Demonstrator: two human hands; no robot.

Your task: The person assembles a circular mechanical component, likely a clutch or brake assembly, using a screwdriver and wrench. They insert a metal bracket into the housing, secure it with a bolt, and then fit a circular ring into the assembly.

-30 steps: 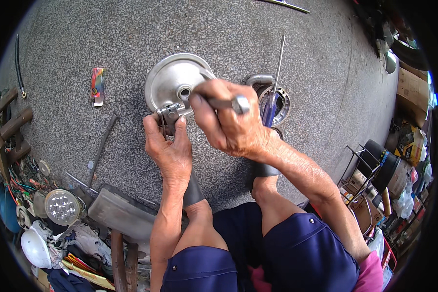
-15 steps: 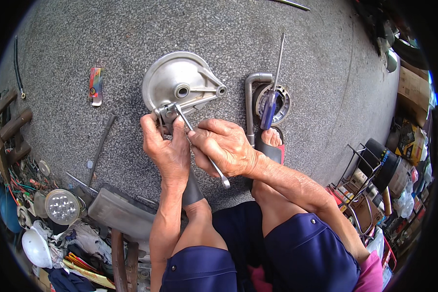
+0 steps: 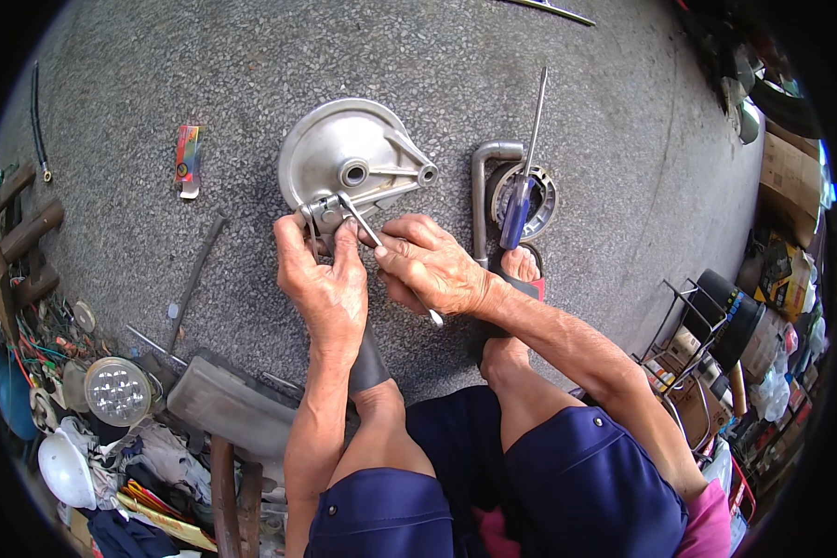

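A round silver drum brake plate [image 3: 330, 139] is in front of me, with a central bushing and a ribbed arm reaching right. My left hand [image 3: 324, 288] grips its near-left edge, thumb and fingers around the small lever [image 3: 312, 228] and clamp bolt there. My right hand [image 3: 437, 268] is closed around a slim metal wrench [image 3: 363, 223]. The wrench's far end sits at the bolt, and its other end pokes out below my fingers. The bolt head's exact seating in the wrench is too small to tell.
Right of the plate, a blue-handled screwdriver [image 3: 518, 214] lies across a ring-shaped metal part [image 3: 541, 216], beside a bent metal pipe [image 3: 480, 186]. A small colourful box [image 3: 188, 160] and a dark rod [image 3: 195, 270] lie left. A grey plastic case [image 3: 228, 400] is near my left leg.
The wrench's handle end has swung up and slightly right, and my right hand has moved with it. The brake plate and my left hand appear slightly further right.
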